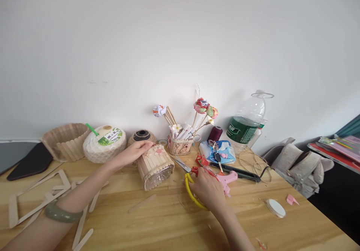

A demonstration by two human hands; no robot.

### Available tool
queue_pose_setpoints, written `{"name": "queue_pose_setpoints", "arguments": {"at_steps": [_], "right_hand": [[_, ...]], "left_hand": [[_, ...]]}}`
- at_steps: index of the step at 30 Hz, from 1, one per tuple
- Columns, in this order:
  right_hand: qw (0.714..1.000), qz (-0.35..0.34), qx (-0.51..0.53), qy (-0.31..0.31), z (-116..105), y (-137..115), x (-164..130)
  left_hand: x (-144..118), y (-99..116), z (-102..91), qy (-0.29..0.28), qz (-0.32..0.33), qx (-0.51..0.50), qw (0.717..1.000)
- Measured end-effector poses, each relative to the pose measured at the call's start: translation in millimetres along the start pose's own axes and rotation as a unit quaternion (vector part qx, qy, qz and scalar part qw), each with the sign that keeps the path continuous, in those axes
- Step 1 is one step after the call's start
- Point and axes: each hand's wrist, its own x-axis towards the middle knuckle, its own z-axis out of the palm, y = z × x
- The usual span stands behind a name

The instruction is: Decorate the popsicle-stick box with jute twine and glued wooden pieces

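A: Main thing, where?
B: Stick-covered box (153, 164), left of the scissors (194, 171), on or just over the table (239, 224). It's tilted, clear plastic end (161, 176) facing the near side.
A: Handling?
B: Light, I'd guess. Sticks stiff; plastic probably thin, might dent. Braided trim (153, 178) and pink flower (159, 151) look stuck on, likely the fragile bits. Bare wood shouldn't slip much. I'd hold the plain stick sides and stay off the trim.
A: Left hand (135, 152)?
B: Fingers nearly closed on the box's upper edge, near the flower. Looks like a light pinch; thumb placement unclear.
A: Right hand (206, 188)?
B: Back up, fingers bent, over the scissors' handles. Touching them, it seems. Fingertips hidden, so can't say how far apart they are or whether they actually grip.
A: Anything close?
B: Blade tips just beside the box. Pink glue gun (230, 178) just past the right hand. Next.
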Motion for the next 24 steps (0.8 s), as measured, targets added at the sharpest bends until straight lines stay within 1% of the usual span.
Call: {"name": "queue_pose_setpoints", "arguments": {"at_steps": [4, 11, 14, 18, 21, 24], "right_hand": [[1.000, -0.009, -0.010, 0.004, 0, 0, -1], [0.999, -0.028, -0.023, 0.024, 5, 1, 0], [0.999, -0.031, -0.024, 0.030, 8, 1, 1], [0.998, -0.036, -0.025, 0.037, 10, 2, 2], [0.998, -0.039, -0.024, 0.040, 11, 2, 1], [0.998, -0.043, -0.023, 0.045, 13, 2, 1]], "left_hand": [[-6, 3, -1.2, 0.005, -0.001, 0.016, 1.000], [-9, 11, -3.4, -0.022, 0.011, 0.012, 1.000], [-13, 20, -6.3, -0.043, -0.005, -0.023, 0.999], [-19, 30, -7.3, -0.090, -0.026, -0.096, 0.991], [-21, 34, -4.9, -0.122, -0.003, -0.118, 0.985], [-23, 37, -1.9, -0.120, 0.019, -0.106, 0.987]]}}
